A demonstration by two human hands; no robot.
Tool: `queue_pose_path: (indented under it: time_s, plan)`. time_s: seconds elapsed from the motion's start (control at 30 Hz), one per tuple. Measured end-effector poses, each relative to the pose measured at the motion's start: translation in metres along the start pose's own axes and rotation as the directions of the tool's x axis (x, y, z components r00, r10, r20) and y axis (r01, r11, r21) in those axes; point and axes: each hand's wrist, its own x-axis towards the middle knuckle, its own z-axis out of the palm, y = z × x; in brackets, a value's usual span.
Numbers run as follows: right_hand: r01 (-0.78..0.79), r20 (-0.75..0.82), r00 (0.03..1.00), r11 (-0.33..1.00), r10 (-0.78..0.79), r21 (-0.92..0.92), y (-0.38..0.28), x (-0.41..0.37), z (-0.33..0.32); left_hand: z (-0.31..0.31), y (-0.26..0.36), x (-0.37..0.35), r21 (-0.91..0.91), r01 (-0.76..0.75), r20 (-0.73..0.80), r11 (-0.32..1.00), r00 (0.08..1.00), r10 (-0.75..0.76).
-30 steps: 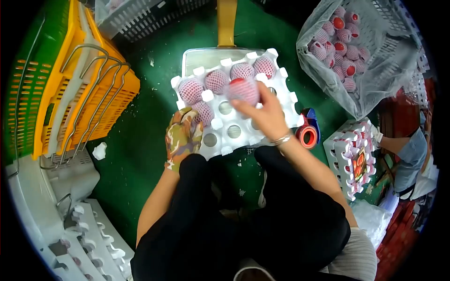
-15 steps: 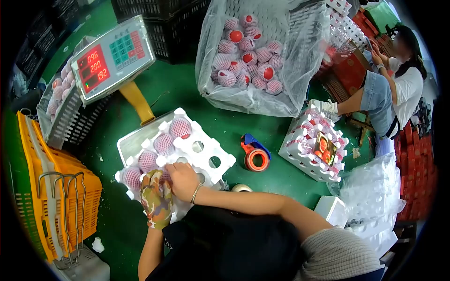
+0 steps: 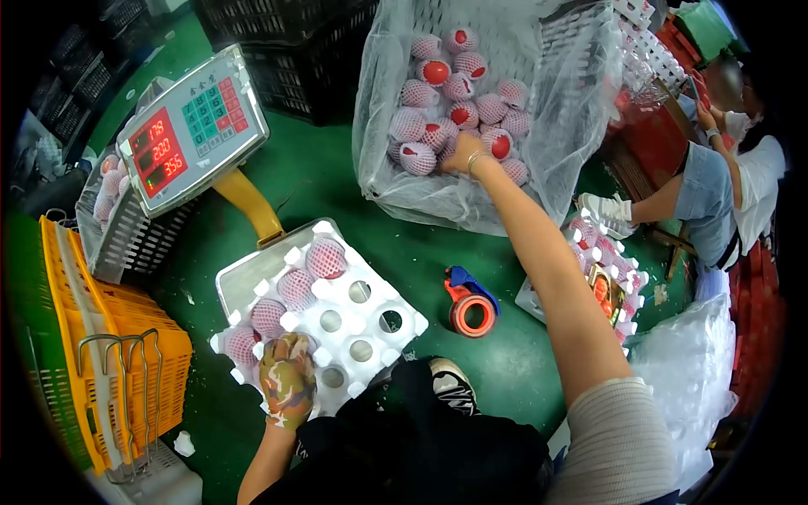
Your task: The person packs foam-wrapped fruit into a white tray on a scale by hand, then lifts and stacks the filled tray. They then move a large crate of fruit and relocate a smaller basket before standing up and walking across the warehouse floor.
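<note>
Seemingly my right hand (image 3: 461,154) sunk among netted fruit (image 3: 407,124), upper centre, fingers hidden, grip I cannot tell, gloved left hand (image 3: 286,383) on foam tray (image 3: 375,305), lower left, hold unclear

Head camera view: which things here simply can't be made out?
Head view:
Right hand: fingertips buried among the netted fruit; whether it holds one is hidden.
Left hand: the glove covers the foam tray cell beneath.
Scale display: red digits too small to read.
Person at right: cut off by the lens edge.
</note>
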Motion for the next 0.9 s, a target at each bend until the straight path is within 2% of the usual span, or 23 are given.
queue_pose_path:
  time_s: [0.03, 0.1, 0.17, 0.23, 0.27, 0.3, 0.33, 0.37, 0.4, 0.43, 0.47, 0.53, 0.57, 0.6, 0.67, 0.7, 0.73, 0.77, 0.8, 0.87, 0.9]
  plan:
    - [-0.029, 0.115, 0.993, 0.999, 0.032, -0.023, 0.002, 0.004, 0.011, -0.005, -0.002, -0.001, -0.083, -0.017, -0.028, 0.996, 0.999, 0.014]
    - [-0.071, 0.121, 0.990, 0.997, 0.070, 0.002, -0.005, 0.002, 0.001, -0.015, -0.003, -0.007, -0.318, -0.010, -0.104, 0.948, 0.994, -0.024]
    - [-0.137, 0.090, 0.987, 0.991, 0.137, -0.004, -0.010, -0.006, -0.017, -0.024, -0.010, -0.020, -0.328, 0.018, -0.161, 0.945, 0.984, -0.075]
    - [-0.012, -0.069, 0.997, 0.994, 0.019, 0.111, 0.005, -0.027, -0.029, -0.037, -0.015, -0.036, -0.381, 0.084, -0.231, 0.921, 0.956, -0.182]
    - [-0.033, 0.029, 0.999, 0.936, 0.025, 0.350, 0.003, -0.045, -0.048, -0.033, -0.021, -0.044, -0.424, 0.049, -0.295, 0.904, 0.936, -0.189]
    - [-0.086, 0.133, 0.991, 0.822, 0.013, 0.563, -0.002, -0.070, -0.072, -0.036, -0.023, -0.051, -0.461, 0.078, -0.279, 0.884, 0.933, -0.228]
    - [-0.113, 0.204, 0.976, 0.621, -0.076, 0.776, -0.004, -0.094, -0.081, -0.039, -0.024, -0.054, -0.496, 0.106, -0.261, 0.862, 0.928, -0.265]
    - [-0.173, 0.250, 0.952, 0.365, -0.176, 0.915, -0.009, -0.117, -0.089, -0.038, -0.026, -0.057, -0.510, 0.076, -0.269, 0.857, 0.932, -0.243]
    - [-0.184, 0.265, 0.946, 0.368, -0.184, 0.911, -0.021, -0.143, -0.098, -0.038, -0.028, -0.057, -0.522, 0.047, -0.273, 0.852, 0.937, -0.219]
    - [-0.224, 0.274, 0.927, 0.209, -0.256, 0.952, -0.039, -0.170, -0.105, -0.042, -0.027, -0.055, -0.416, -0.011, -0.297, 0.909, 0.947, -0.124]
    - [-0.284, 0.282, 0.902, 0.043, -0.326, 0.958, -0.058, -0.194, -0.109, -0.021, -0.041, -0.066, -0.537, 0.066, -0.241, 0.841, 0.943, -0.228]
    - [-0.449, 0.373, 0.833, -0.103, -0.409, 0.888, -0.096, -0.235, -0.102, -0.047, -0.024, -0.055, -0.369, -0.014, -0.276, 0.929, 0.956, -0.095]
    - [-0.453, 0.382, 0.807, -0.057, -0.451, 0.890, -0.112, -0.251, -0.095, -0.046, -0.024, -0.057, -0.467, 0.000, -0.259, 0.884, 0.956, -0.136]
    - [-0.457, 0.395, 0.776, -0.007, -0.492, 0.890, -0.130, -0.265, -0.086, -0.044, -0.022, -0.058, -0.544, 0.104, -0.186, 0.833, 0.953, -0.241]
    - [-0.421, 0.416, 0.788, 0.096, -0.454, 0.902, -0.158, -0.280, -0.060, -0.038, -0.021, -0.061, -0.599, 0.099, -0.184, 0.795, 0.949, -0.257]
    - [-0.435, 0.468, 0.779, 0.179, -0.417, 0.883, -0.170, -0.283, -0.050, -0.041, -0.017, -0.059, -0.599, 0.103, -0.184, 0.794, 0.947, -0.262]
    - [-0.497, 0.597, 0.724, 0.341, -0.345, 0.798, -0.180, -0.284, -0.050, -0.046, -0.012, -0.056, -0.666, 0.133, -0.111, 0.734, 0.955, -0.273]
    - [-0.618, 0.634, 0.687, 0.175, -0.354, 0.767, -0.187, -0.287, -0.048, -0.047, -0.007, -0.052, -0.725, 0.163, -0.042, 0.669, 0.959, -0.279]
    - [-0.715, 0.665, 0.646, 0.006, -0.374, 0.699, -0.192, -0.288, -0.047, -0.046, -0.003, -0.044, -0.726, 0.163, -0.049, 0.668, 0.957, -0.286]
    - [-0.705, 0.655, 0.626, 0.054, -0.424, 0.708, -0.199, -0.292, -0.057, -0.044, 0.005, -0.029, -0.702, 0.010, -0.183, 0.713, 0.964, -0.194]
    - [-0.690, 0.644, 0.609, 0.091, -0.464, 0.718, -0.202, -0.295, -0.062, -0.045, 0.010, -0.022, -0.701, 0.016, -0.182, 0.713, 0.963, -0.200]
